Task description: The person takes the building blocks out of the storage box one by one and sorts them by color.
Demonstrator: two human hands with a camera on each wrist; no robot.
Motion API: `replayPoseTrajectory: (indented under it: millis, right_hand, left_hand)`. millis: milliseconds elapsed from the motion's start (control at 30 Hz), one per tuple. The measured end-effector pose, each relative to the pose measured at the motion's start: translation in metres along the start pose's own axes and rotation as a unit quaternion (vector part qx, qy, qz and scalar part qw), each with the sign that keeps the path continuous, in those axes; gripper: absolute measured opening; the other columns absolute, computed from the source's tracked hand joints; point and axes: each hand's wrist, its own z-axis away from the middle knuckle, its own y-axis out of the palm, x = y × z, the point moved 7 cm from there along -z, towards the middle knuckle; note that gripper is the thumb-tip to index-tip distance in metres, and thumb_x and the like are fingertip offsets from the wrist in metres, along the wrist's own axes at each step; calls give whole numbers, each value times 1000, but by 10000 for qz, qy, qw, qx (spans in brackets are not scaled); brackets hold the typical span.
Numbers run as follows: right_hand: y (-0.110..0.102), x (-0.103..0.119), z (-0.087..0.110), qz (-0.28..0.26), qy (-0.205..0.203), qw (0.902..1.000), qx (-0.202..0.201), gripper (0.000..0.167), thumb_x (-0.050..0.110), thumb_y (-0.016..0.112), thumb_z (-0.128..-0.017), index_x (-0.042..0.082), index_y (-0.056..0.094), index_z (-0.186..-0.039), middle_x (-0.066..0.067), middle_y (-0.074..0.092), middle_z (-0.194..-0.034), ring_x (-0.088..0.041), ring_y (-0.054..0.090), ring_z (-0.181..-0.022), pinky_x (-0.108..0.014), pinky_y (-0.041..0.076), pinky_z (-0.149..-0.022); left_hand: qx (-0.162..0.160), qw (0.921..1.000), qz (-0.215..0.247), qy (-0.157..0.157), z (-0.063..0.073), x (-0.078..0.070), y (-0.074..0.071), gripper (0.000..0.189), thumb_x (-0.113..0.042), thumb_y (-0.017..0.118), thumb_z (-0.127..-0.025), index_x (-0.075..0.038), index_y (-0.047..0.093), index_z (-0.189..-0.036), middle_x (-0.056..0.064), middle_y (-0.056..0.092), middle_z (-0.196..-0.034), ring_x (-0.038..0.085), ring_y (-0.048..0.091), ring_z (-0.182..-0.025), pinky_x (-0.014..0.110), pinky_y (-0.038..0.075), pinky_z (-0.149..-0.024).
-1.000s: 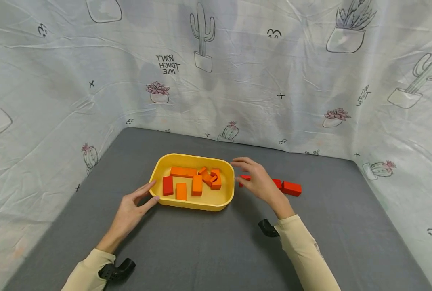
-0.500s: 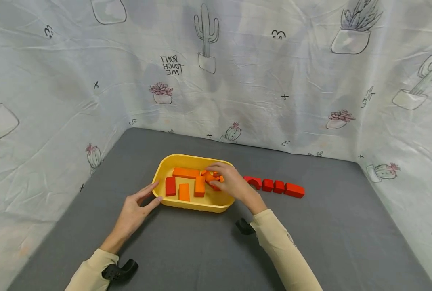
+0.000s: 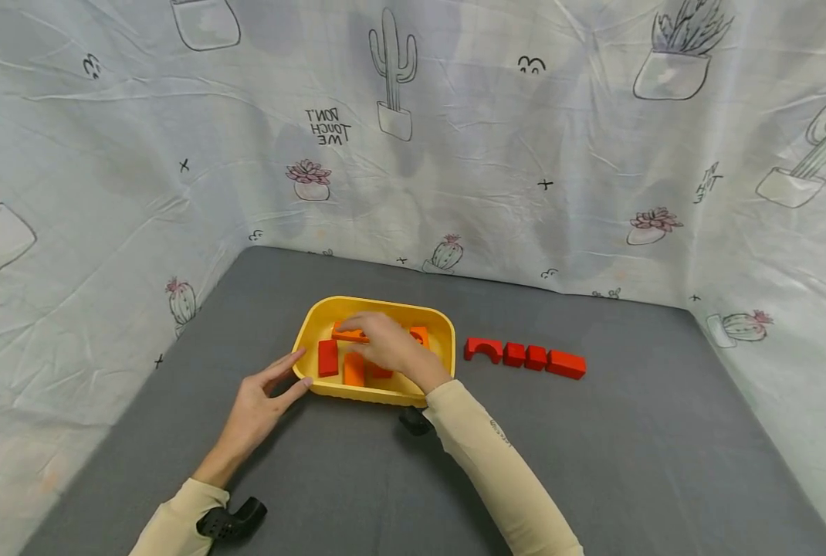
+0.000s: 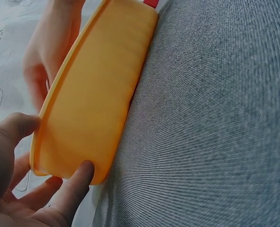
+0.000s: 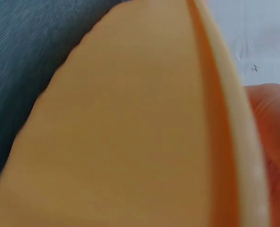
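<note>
Left hand (image 3: 252, 403) and right hand (image 3: 390, 346) are both placed at a yellow tray (image 3: 367, 394) on gray cloth (image 3: 635, 432). Beyond its right end, a red arch (image 3: 483, 347), two red cubes (image 3: 514, 355) and a longer red block (image 3: 567, 364) are lined up. Compared with half a second ago, the right hand has been moved leftward over the tray, thumb and finger parted; orange blocks (image 3: 353, 370) are partly hidden beneath. The tray's left end is touched by the left hand's spread fingers.
</note>
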Motion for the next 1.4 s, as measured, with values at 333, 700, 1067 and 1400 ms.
replayPoseTrajectory:
  millis: [333,700,1067,1400]
  right_hand:
    - [24,15,-36,835,-198,9950,512,37,-5,59,-93,14,70,-123,3,66,-123,-13,59,-111,-21,44,-102]
    - [40,14,-47,1064,116,9880,1114,38,-7,64,-90,16,73,-119,5,69,-113,-12,57,-93,-19,48,-95]
    - [36,8,-45,1369,166,9848,1055,36,-3,63,-93,15,70,-123,3,67,-120,-13,59,-105,-21,45,-101]
    - [24,4,-29,1643,3,9829,834,40,12,62,-97,16,60,-137,0,57,-133,-14,54,-118,-24,40,-107]
  left_hand:
    - [6,9998,214,26,2,-5,-1,55,-24,69,-93,-11,51,-144,15,42,-151,34,40,-137,54,35,-109]
    - [-44,9999,154,-37,1,-2,0,56,-26,70,-93,-10,52,-143,13,43,-150,34,38,-139,57,31,-111]
    - [-110,9999,15,15,0,1,0,56,-29,71,-92,-11,53,-142,12,45,-148,33,41,-137,57,33,-110]
    - [-95,10000,16,6,-1,-1,0,58,-30,70,-92,-10,52,-143,9,47,-148,31,42,-136,55,33,-110]
